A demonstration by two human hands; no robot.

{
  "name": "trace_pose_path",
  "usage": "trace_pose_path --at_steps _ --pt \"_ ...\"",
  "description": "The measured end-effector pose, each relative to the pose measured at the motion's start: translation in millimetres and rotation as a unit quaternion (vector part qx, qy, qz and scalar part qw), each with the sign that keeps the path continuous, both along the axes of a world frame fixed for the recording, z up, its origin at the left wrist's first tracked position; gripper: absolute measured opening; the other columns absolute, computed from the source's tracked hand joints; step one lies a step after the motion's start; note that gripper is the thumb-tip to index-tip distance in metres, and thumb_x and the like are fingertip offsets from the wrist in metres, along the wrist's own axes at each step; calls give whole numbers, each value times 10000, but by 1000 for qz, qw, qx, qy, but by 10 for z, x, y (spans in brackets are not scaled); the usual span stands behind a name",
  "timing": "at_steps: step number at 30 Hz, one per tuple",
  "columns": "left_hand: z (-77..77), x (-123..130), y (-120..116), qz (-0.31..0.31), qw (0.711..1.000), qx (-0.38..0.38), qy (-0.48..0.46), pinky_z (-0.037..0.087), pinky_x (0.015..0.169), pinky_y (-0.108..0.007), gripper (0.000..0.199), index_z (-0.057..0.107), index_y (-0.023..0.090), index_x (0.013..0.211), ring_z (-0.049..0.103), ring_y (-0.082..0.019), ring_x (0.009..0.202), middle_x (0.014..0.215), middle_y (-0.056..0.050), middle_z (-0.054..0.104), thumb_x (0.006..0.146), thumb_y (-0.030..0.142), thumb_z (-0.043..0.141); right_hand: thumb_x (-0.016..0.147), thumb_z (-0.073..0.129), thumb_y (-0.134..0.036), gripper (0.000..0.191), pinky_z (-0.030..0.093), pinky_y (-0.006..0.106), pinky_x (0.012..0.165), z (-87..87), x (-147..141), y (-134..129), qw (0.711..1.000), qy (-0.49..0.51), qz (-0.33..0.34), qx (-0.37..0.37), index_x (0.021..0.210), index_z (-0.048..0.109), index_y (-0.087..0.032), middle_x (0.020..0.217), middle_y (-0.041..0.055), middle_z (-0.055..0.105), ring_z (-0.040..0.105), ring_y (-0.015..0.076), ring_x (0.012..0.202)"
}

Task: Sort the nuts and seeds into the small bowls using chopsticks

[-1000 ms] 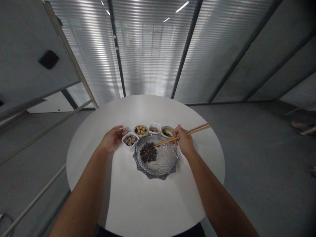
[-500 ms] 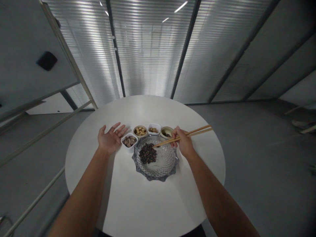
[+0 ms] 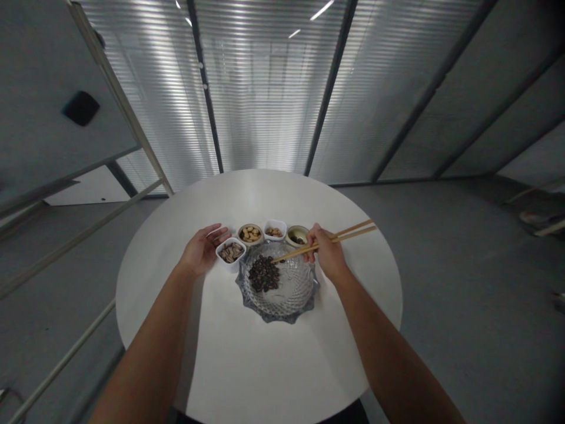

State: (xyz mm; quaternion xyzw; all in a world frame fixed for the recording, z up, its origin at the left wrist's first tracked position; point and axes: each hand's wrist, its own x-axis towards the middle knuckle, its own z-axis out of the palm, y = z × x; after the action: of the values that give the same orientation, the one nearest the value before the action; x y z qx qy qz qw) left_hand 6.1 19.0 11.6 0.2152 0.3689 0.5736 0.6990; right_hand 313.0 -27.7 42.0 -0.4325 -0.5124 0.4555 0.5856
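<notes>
Overall, a round white table (image 3: 265,371) stood on a grey floor (image 3: 441,294) in front of a slatted blind (image 3: 265,106). Near the table's centre lay a scalloped glass plate (image 3: 295,294) bearing a heap of dark seeds (image 3: 263,274). The right hand (image 3: 326,253) was closed around a pair of wooden chopsticks (image 3: 344,237), which slanted over the plate with their tips close together, just beside the heap; whether they touched it could not be told. The left hand (image 3: 203,250) was open and empty, its fingers apart and slightly curled, just beside a square white bowl (image 3: 229,263) of striped sunflower seeds (image 3: 231,252). Along the plate's far edge stood a round bowl (image 3: 241,232) of peanuts (image 3: 250,233), a second square white bowl (image 3: 269,223) of small nuts (image 3: 274,232), and a greenish round bowl (image 3: 297,228) of dark pieces (image 3: 299,240).
</notes>
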Motion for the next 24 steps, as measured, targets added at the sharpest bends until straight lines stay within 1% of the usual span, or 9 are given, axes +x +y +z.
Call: trace_pose_path --at_steps 6,11,15,17,21,24 --pt "-36 -21 11 -5 1000 7 -1 556 707 -362 174 652 131 932 676 -227 788 947 -123 684 766 149 604 883 426 -557 501 359 247 356 28 0 -6 1000 -10 -15 -9 517 464 -217 273 -58 394 443 124 271" --pt "-30 -17 6 -1 1000 5 3 555 676 -343 158 652 130 921 673 -212 756 925 -115 687 775 153 596 847 448 -602 504 388 250 389 52 45 -23 1000 23 14 12 531 485 -212 293 -56 404 458 123 295" --pt "-20 -8 14 -4 1000 -3 1 551 655 -335 135 655 137 889 667 -205 724 898 -107 688 767 152 602 843 461 -595 508 344 241 383 78 103 -51 999 23 33 21 520 483 -203 315 -52 397 468 119 314" --pt "-18 -2 15 -1 1000 0 3 550 649 -332 134 658 139 887 666 -203 718 893 -105 688 767 149 600 843 479 -576 498 341 241 384 79 112 -65 999 13 42 28 523 496 -196 340 -50 410 461 113 318" --pt "-27 8 19 -1 1000 5 3 548 655 -332 142 660 138 899 666 -202 721 887 -104 689 773 146 593 866 459 -563 486 367 252 406 64 65 -79 998 4 40 44 556 523 -194 362 -50 420 469 118 334" --pt "-45 12 29 -1 1000 5 5 547 662 -331 143 658 135 903 667 -203 728 890 -107 689 778 148 590 873 429 -585 506 374 258 415 54 7 -84 998 0 30 50 560 520 -199 359 -48 419 478 125 347"
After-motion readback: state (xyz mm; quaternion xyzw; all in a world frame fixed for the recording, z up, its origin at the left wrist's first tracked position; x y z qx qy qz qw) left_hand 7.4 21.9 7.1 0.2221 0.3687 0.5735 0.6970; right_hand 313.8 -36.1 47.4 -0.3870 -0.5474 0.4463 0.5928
